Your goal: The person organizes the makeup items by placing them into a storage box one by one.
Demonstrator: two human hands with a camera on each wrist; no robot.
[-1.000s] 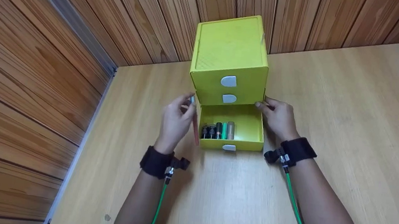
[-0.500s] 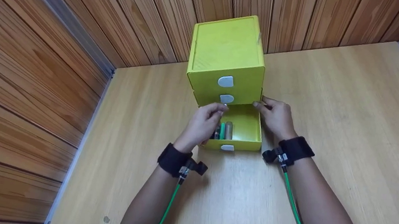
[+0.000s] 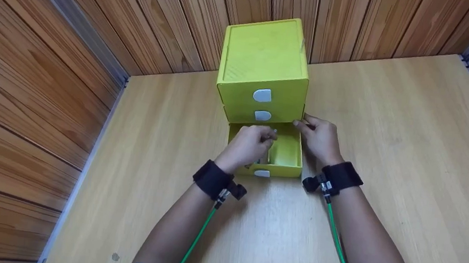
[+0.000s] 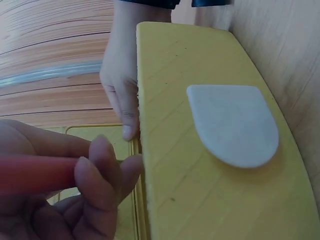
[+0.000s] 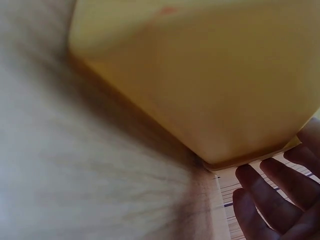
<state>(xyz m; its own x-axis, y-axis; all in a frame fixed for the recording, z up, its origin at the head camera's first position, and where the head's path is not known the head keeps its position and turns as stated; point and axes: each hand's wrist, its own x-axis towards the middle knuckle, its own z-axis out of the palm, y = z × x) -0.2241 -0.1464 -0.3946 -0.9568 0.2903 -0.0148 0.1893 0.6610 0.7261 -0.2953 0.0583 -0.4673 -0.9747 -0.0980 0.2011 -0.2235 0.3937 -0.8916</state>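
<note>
A yellow cabinet (image 3: pixel 264 56) stands on the table with its bottom drawer (image 3: pixel 284 171) pulled out. Over that drawer, my left hand (image 3: pixel 246 146) holds a slim red pen-like stick (image 4: pixel 40 174) between fingers and thumb; its ends are out of clear view. At the right, my right hand (image 3: pixel 321 141) grips the side of the drawer, thumb on the rim and fingers outside, near the cabinet's lower front corner. Inside the drawer, a greyish-brown tube (image 3: pixel 265 158) shows partly; my left hand hides the other small items. A white handle (image 4: pixel 235 125) sits on the drawer front.
The light wooden table (image 3: pixel 390 143) extends around the cabinet. Wooden plank walls (image 3: pixel 359 22) rise behind and to the left. Two upper drawers with white tabs (image 3: pixel 262 95) are closed. Green cables (image 3: pixel 197 241) run from the wrist cameras along both forearms.
My left hand has moved right, from beside the drawer's left wall to over its inside, carrying the red stick. It now covers most of the items there. My right hand stays at the drawer's side.
</note>
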